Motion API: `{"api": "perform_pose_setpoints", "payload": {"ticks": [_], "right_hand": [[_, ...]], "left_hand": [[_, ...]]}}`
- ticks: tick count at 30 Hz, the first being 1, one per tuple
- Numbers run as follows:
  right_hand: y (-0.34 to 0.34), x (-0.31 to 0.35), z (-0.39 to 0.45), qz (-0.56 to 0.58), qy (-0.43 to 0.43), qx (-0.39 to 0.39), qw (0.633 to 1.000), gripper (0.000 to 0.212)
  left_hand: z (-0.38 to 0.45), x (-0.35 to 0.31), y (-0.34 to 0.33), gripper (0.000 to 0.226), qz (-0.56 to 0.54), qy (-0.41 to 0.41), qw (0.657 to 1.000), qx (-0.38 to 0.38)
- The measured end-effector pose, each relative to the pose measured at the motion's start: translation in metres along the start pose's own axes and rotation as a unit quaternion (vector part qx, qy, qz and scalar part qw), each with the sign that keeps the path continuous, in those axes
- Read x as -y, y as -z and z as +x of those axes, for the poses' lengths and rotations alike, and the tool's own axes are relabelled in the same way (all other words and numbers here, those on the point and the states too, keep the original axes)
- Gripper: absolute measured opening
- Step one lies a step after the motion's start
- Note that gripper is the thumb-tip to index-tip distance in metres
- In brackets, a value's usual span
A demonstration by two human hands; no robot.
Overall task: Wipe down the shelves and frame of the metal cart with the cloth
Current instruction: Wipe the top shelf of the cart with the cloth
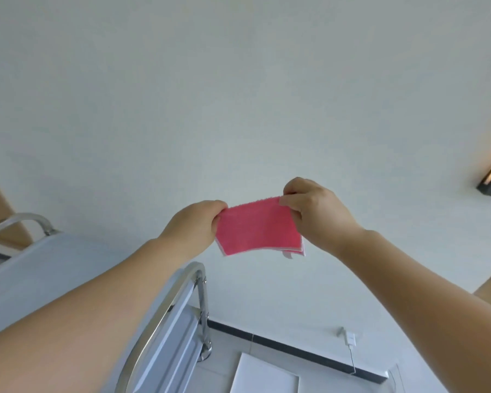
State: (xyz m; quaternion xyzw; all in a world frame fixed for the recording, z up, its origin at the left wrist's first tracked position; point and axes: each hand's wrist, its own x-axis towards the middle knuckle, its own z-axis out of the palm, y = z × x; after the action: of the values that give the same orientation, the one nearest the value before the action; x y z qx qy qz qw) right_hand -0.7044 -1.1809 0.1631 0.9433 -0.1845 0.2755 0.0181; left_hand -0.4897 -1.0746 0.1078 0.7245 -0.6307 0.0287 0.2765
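From the head view, both hands were raised in front of a pale wall, stretching a folded pink cloth [257, 226] between them. The left hand [194, 224] pinched its left corner, and the right hand [313, 214] pinched the upper right corner between thumb and curled fingers. The cloth hung in the air, well above the metal cart [165, 330], whose chrome handle rail [165, 307] and pale shelf edges showed below the left forearm.

The grips looked light, at the corners only, so the folded layers could slip apart or the cloth could drop to the tiled floor [230, 344] and pick up dirt before wiping. Since the gaze was on the wall, the shelves lay mostly out of sight, and a hand lowered blind might strike the rail. A charger and cable [351, 343] sat at a wall socket to the right, clear of the cart.
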Motion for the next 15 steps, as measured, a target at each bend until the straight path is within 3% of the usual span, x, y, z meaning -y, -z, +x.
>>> {"api": "perform_pose_setpoints", "payload": {"ticks": [8,15], "right_hand": [[0.014,0.071,-0.023,0.022,0.031,-0.006,0.999,0.026],[-0.017,0.156,-0.011,0.032,0.066,0.006,0.997,0.026]], "left_hand": [[-0.092,-0.003,0.067,0.021,0.011,0.020,0.999,-0.033],[-0.165,0.058,0.122,0.010,0.048,0.043,0.995,-0.072]]}}
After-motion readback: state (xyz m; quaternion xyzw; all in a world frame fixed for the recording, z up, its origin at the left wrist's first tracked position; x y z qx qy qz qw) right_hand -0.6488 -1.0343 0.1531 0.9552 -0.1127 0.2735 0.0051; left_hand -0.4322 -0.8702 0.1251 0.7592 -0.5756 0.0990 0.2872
